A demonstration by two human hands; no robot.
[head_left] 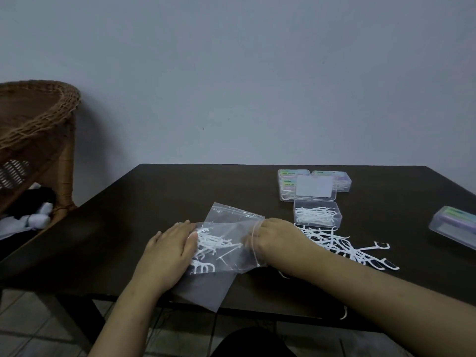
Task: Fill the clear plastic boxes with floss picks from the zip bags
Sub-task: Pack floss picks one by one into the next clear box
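Zip bag [226, 235] of floss picks [213, 243] lying on the dark table [159, 191], near its front edge. Left hand [170, 251] rests flat on the bag's closed end, fingers straight; right hand [273, 235] is inserted through the bag's mouth, its fingers blurred behind the plastic, so its grip cannot be judged. Open clear box [318, 213], partly filled, stands just beyond the right hand; loose picks [345, 248] are scattered beside it; lidded boxes [314, 184] sit behind it
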